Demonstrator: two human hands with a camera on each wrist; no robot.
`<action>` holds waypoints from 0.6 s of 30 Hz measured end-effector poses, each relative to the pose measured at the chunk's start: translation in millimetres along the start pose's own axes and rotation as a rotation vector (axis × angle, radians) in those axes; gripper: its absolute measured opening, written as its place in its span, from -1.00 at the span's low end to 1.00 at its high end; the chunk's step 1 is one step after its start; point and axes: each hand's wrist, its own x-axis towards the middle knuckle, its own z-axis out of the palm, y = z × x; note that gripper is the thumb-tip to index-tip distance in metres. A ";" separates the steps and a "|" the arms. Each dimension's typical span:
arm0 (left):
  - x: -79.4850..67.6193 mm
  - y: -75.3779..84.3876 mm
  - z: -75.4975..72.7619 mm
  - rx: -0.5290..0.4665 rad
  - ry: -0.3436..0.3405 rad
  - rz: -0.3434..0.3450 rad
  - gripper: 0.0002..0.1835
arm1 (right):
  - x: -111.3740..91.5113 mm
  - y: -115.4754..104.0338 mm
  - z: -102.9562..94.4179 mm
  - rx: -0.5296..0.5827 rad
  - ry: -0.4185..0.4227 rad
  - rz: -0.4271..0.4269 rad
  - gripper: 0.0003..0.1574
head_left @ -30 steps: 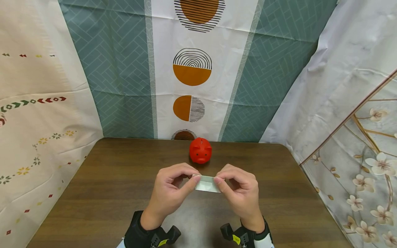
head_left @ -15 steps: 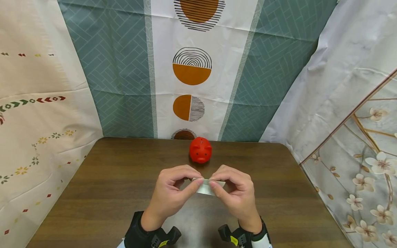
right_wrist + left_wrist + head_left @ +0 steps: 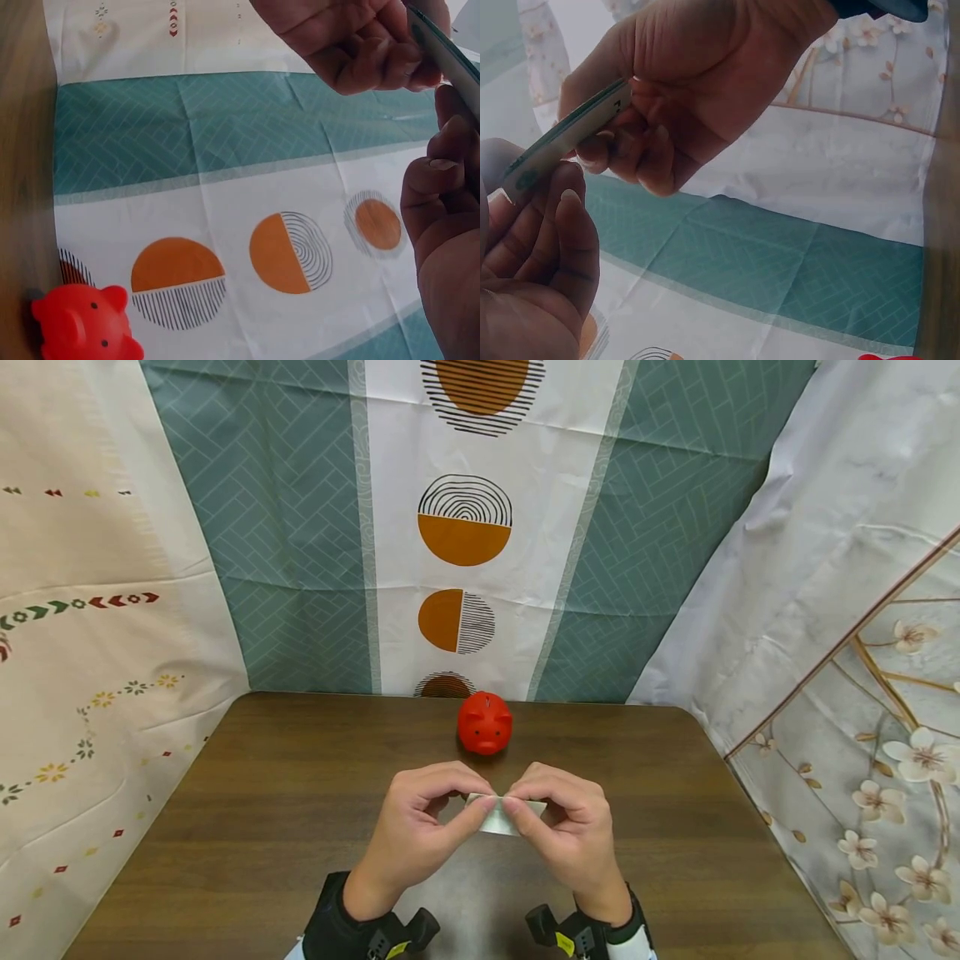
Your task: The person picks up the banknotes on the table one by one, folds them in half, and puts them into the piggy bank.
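Note:
A pale, folded banknote [image 3: 498, 822] with green print is held above the table, in front of the chest. My left hand [image 3: 416, 827] pinches its left part between thumb and index finger. Near the note's middle, my right hand [image 3: 566, 831] does the same, so the two thumbs almost meet. In the left wrist view the banknote [image 3: 566, 142] appears edge-on as a narrow folded strip, with several layers along one edge. Fingertips hide part of it. Just beyond the hands stands a red piggy bank [image 3: 485, 724], its slot on top, facing this way.
The brown wooden table [image 3: 262, 793] spreads out on both sides of the hands. A green and white cloth [image 3: 300, 527] with orange circles hangs behind its far edge. Patterned cloths [image 3: 862, 760] hang at the left and right.
The right hand has shifted left along the banknote toward the left hand, bringing the thumbs closer together. Both hands sit slightly lower. The piggy bank has stayed put.

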 end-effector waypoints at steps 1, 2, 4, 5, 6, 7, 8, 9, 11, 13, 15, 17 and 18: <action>0.0 0.1 0.0 0.001 -0.001 0.000 -0.74 | 0.0 -0.1 0.2 -0.002 0.000 0.001 -0.90; 0.1 0.3 0.1 0.002 -0.001 0.001 -0.74 | -0.1 -0.1 0.5 -0.002 -0.001 0.001 -0.91; 0.4 0.8 0.3 0.004 -0.007 0.004 -0.74 | 0.1 -0.4 1.0 -0.001 -0.004 0.003 -0.92; 0.5 1.1 0.5 0.002 -0.010 0.004 -0.73 | 0.1 -0.5 1.1 0.000 -0.006 0.003 -0.92; 0.6 1.4 0.6 0.002 -0.014 0.005 -0.73 | 0.0 -0.8 1.3 0.000 -0.008 0.004 -0.92; 0.8 1.8 0.8 0.004 -0.018 0.004 -0.72 | 0.1 -1.0 1.5 0.000 -0.010 0.005 -0.92; 0.9 2.2 0.8 0.005 -0.022 0.001 -0.73 | 0.0 -1.3 1.6 0.000 -0.013 0.007 -0.90; 0.9 2.6 0.8 0.006 -0.026 0.001 -0.73 | -0.1 -1.5 1.8 -0.003 -0.016 0.010 -0.89; 1.0 2.9 0.4 0.013 -0.030 0.004 -0.74 | -0.2 -2.0 2.2 -0.010 -0.020 0.014 -0.87; 1.1 3.4 -0.1 0.023 -0.031 0.000 -0.75 | -0.3 -2.3 2.6 -0.017 -0.024 0.022 -0.86; 1.2 3.5 -0.9 0.033 -0.031 -0.002 -0.76 | -0.4 -2.0 2.8 -0.023 -0.025 0.024 -0.85; 1.3 3.8 -1.7 0.040 -0.023 -0.016 -0.75 | -0.4 -1.4 2.6 -0.026 -0.022 0.024 -0.89; 1.2 4.1 -2.2 0.046 -0.016 -0.027 -0.76 | -0.6 -1.1 2.2 -0.026 -0.017 0.027 -0.89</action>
